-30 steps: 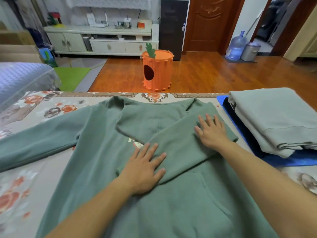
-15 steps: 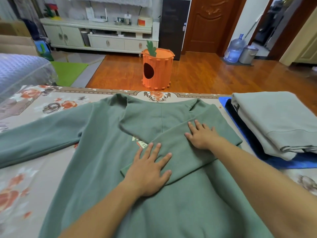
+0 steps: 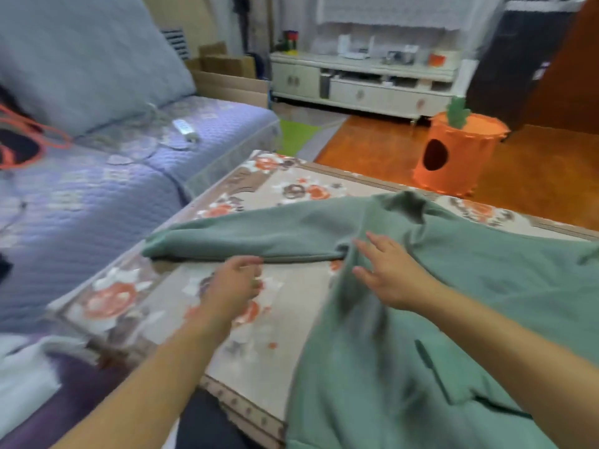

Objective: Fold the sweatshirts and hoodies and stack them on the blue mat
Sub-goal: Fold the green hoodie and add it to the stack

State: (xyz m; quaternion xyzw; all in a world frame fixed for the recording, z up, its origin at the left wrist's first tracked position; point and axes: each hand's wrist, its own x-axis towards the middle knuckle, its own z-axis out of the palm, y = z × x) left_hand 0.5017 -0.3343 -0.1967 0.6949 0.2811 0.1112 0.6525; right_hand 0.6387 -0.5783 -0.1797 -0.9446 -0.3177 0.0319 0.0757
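A sage-green hoodie (image 3: 486, 286) lies spread on the floral tablecloth (image 3: 291, 186). Its left sleeve (image 3: 243, 241) stretches out flat toward the table's left edge. My left hand (image 3: 231, 283) hovers just below the sleeve's lower edge, fingers loosely curled, holding nothing that I can see. My right hand (image 3: 389, 273) is at the hoodie's armpit where sleeve meets body, fingers spread and straight. The blue mat and the folded stack are out of view. The picture is blurred by motion.
A purple quilted sofa (image 3: 113, 176) borders the table on the left, with a white remote (image 3: 184, 128) and an orange cord (image 3: 29, 140) on it. An orange carrot-shaped bin (image 3: 453, 157) stands on the wood floor beyond the table. A white cabinet (image 3: 363, 89) lines the far wall.
My view swung left, away from the stack on the blue mat. Both hands left the folded right sleeve on the chest and moved to the outstretched left sleeve and armpit.
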